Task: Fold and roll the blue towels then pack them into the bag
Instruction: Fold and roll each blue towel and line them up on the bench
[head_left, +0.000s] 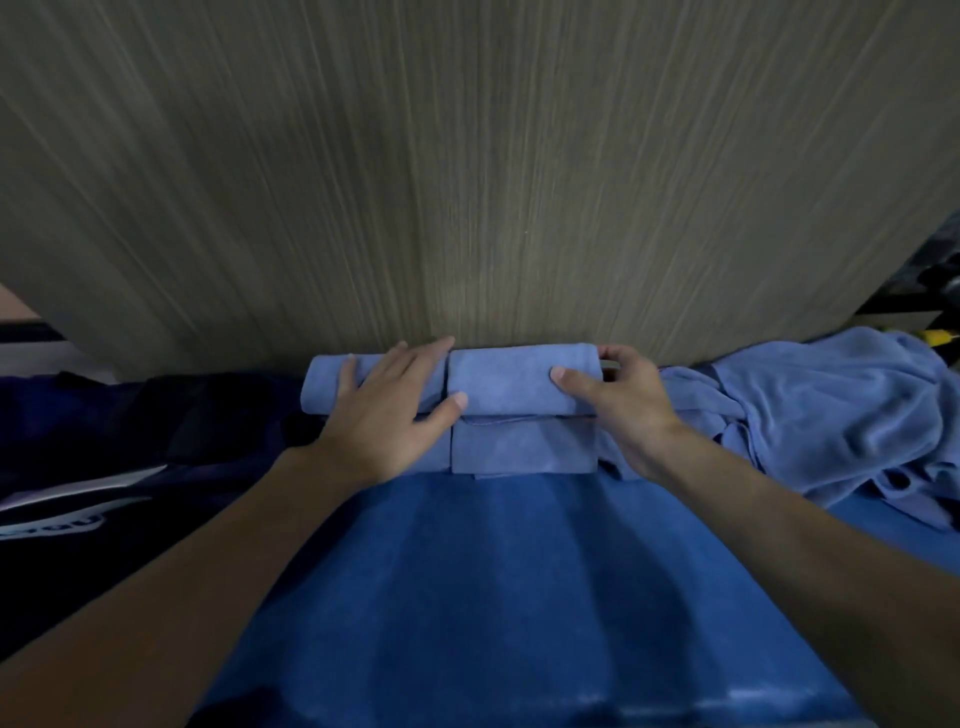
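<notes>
My left hand (384, 415) lies flat, fingers straight, pressing roll 1 (324, 384). My right hand (618, 410) grips the end of roll 2 (519, 384), which touches roll 1; thumb on top, fingers curled round. Both rolls sit at the surface (467, 182) edge nearest me. The flat tail (519, 447) below my thumbs isn't rolled yet. Risk, imo: gripping only 1 end, so roll 2 could skew, loosen, or slip off the edge.

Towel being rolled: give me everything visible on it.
The rolled towel is light blue with a soft nap, like microfibre. It is partly rolled into a horizontal tube along the near edge of the wood-grain table. A flat unrolled tail lies toward the person. A seam splits the tube near its middle. The left hand presses flat on its left part, and the right hand grips its right end, thumb on top.
</notes>
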